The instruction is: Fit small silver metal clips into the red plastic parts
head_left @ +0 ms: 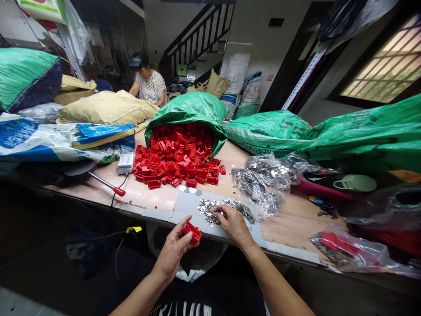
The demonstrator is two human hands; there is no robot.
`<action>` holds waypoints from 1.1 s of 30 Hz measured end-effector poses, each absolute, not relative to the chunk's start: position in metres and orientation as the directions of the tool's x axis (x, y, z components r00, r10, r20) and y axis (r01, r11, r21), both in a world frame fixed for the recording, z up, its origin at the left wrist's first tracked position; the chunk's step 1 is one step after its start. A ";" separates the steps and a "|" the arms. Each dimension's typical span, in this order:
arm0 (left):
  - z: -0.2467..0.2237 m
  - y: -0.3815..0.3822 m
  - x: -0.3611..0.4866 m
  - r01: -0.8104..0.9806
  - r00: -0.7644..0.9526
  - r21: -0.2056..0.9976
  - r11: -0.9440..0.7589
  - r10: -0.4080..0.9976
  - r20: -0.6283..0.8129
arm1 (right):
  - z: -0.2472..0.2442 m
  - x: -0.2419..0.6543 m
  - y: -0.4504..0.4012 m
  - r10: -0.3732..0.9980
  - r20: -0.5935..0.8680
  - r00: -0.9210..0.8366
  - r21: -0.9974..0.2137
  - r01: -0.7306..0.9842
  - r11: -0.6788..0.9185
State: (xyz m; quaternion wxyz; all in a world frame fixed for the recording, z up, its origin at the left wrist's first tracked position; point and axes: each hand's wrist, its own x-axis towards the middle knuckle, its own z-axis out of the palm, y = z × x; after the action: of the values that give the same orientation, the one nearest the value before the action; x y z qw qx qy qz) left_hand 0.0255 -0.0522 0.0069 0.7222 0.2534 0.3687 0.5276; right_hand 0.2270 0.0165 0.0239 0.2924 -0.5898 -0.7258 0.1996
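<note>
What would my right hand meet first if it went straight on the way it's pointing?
Probably the small metal pieces on the grey mat: your right hand is at their pile, though whether it touches them is unclear.

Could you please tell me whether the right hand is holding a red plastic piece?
No, the left hand holds the red piece, while the right hand is at the pile of small metal parts.

No text can be read
</note>
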 end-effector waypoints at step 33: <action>0.026 -0.045 0.031 -0.583 0.221 0.780 0.229 0.968 -0.120 | 0.043 0.203 -0.031 0.911 0.058 -0.408 -0.932 0.304 0.196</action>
State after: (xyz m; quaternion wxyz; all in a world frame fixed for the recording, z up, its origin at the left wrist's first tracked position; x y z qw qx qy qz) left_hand 0.0309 -0.0449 0.0265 0.7183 0.3070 0.3139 0.5396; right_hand 0.2034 -0.0311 0.0430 0.3281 -0.4340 -0.7002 0.4624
